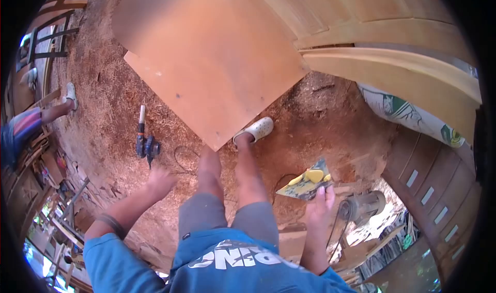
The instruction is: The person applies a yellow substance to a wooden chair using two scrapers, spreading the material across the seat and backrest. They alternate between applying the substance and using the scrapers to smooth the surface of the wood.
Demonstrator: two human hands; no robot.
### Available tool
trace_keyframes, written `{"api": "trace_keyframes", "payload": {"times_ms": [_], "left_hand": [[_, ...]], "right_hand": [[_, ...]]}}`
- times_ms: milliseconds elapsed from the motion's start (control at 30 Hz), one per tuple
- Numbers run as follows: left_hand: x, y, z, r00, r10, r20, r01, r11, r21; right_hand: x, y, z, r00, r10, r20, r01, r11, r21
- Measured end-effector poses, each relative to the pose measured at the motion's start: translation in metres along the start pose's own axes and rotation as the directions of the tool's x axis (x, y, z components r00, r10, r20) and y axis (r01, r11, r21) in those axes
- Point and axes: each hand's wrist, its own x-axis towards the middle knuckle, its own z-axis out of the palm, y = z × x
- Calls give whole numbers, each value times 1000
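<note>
My right hand (pixel 321 204) grips the edge of a small dark triangular board (pixel 299 190) that carries lumps of yellow putty (pixel 314 176). Over the ground to the left is my left hand (pixel 160 184), blurred, with its fingers hard to make out; no object shows in it. A large flat wooden panel (pixel 217 65) is in front of me, one corner close to my knees. Small dark spots mark its surface. Below and left of the panel, a blue blower (pixel 147 146) with a white nozzle lies on the ground, beyond my left hand.
Wooden doors (pixel 372 19) lean at the upper right, beside a printed white sack (pixel 408 109). A motor (pixel 361 206) sits at the right. A cable (pixel 178 156) curls across the shavings-covered ground. At the left edge is another person's leg (pixel 57 111).
</note>
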Motion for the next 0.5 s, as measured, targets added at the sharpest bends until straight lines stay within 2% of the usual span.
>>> {"api": "trace_keyframes", "payload": {"times_ms": [33,67,100,133,200,267,367,400,433,467,500], "left_hand": [[6,7,-39,860,132,-492,-156,988,-7],[29,13,-87,651,158,-742,-149,986,79],[47,16,-148,554,199,-808,-244,967,71],[68,18,-202,426,196,-883,-245,965,96],[105,20,-298,320,146,-936,-172,981,94],[133,19,-337,599,-4,-801,-108,990,-86],[141,39,-252,459,100,-883,-45,995,89],[137,45,-192,348,150,-926,-41,989,145],[111,51,-143,559,162,-813,-22,983,181],[95,48,-93,576,209,-790,-23,970,241],[72,41,-57,749,216,-627,-74,967,246]], "right_hand": [[-11,-4,-1,999,36,1,-36,999,-29],[-11,-2,0,999,22,27,-21,999,-35],[-8,-1,2,999,17,37,-15,999,-45],[-8,0,3,999,12,42,-9,998,-58],[-13,0,6,999,23,43,-20,997,-79],[-16,-4,14,997,60,51,-55,994,-92],[-10,-7,26,994,43,105,-26,987,-160],[-11,-3,20,994,59,97,-47,991,-128],[-13,-2,20,993,64,98,-55,994,-92],[-14,-2,22,994,58,97,-54,997,-50],[-17,-2,23,994,50,94,-50,999,-9]]}}
